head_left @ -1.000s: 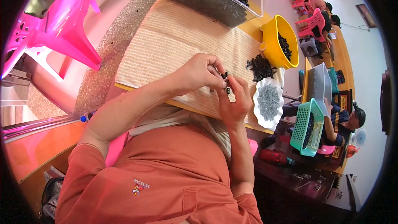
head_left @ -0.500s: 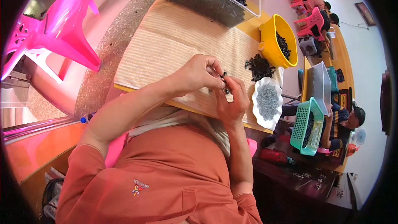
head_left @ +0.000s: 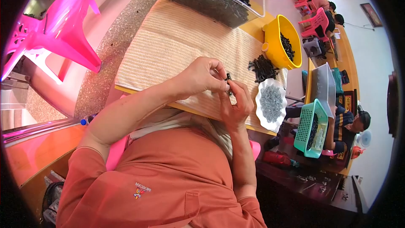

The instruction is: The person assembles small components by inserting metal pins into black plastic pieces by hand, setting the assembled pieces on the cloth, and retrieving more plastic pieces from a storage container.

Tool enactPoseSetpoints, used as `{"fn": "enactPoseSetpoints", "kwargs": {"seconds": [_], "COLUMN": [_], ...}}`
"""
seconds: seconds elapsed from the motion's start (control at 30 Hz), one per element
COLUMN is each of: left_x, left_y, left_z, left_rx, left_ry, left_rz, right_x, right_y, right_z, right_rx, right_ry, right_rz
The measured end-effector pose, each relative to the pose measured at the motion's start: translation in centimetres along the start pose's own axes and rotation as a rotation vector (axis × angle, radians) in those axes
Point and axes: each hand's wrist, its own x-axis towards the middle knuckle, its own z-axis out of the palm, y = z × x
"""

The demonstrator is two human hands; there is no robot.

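Observation:
Above the near part of a striped cream cloth (head_left: 168, 29), my two hands meet fingertip to fingertip. A small black plastic piece (head_left: 228, 76) pokes up between them, partly covered by the fingers. My left hand (head_left: 202, 76) pinches at it from the left, thumb pressed toward the forefinger. From the right, my right hand (head_left: 238, 102) closes its thumb and fingers on the same piece. To the right of my hands lies a loose pile of black plastic pieces (head_left: 264, 68). Nearer me stands a white wavy-edged dish (head_left: 262, 121) of small clear-grey pieces (head_left: 272, 101).
Behind the pile is a yellow tub (head_left: 273, 44) holding black pieces. A large clear bin (head_left: 202, 4) of black parts stands at the far edge. Rightward, a co-worker (head_left: 348, 122) sits by a green basket (head_left: 306, 128). A pink chair (head_left: 69, 29) stands left.
The black piece shows a little more upright between my fingertips. My hands stay in nearly the same place, both still pinching.

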Motion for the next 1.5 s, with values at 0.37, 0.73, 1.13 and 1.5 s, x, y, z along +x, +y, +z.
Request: {"fn": "enactPoseSetpoints", "kwargs": {"seconds": [0.37,0.73,1.13,1.5], "left_x": [0.0,0.1,0.5,0.5], "left_y": [-0.1,0.0,0.0,0.0], "left_z": [0.1,0.5,-0.3,-0.4], "left_rx": [-0.035,-0.104,-0.094,-0.115], "left_ry": [-0.031,0.021,0.172,0.195], "left_rz": [-0.006,-0.013,0.062,0.081], "right_x": [0.3,1.6,9.6,14.7], "right_y": [-0.1,0.8,8.4,14.2], "right_z": [-0.4,-2.2,-11.6,-14.8], "right_rx": [-0.009,-0.037,-0.154,-0.609], "right_ry": [0.004,-0.007,0.281,0.184], "right_rz": [-0.015,0.023,0.212,0.133]}}
